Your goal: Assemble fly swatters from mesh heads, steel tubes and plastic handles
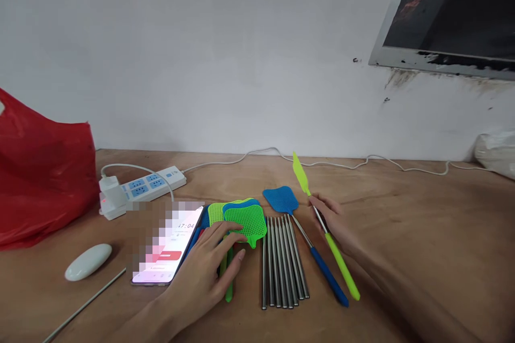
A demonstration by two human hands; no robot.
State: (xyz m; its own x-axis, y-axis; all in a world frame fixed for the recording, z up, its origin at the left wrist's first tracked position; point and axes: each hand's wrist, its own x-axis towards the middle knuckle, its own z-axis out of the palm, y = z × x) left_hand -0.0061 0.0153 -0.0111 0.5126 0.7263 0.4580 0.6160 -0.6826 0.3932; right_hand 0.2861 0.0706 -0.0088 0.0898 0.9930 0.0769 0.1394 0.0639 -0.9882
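My right hand grips a yellow-green fly swatter by its metal rod just below the head. The swatter's head is tilted up, edge-on, and its handle points toward me. Left of it on the table lies a blue fly swatter with its head away from me. My left hand has its fingers stretched and spread, with fingertips on a green perforated swatter head. Beneath that are blue and yellow-green heads, partly hidden. Between my hands several loose metal rods lie side by side.
A lit phone leans left of my left hand. Beyond are a white power strip, a white oval object and a red plastic bag. A cable runs along the wall. A screen hangs upper right.
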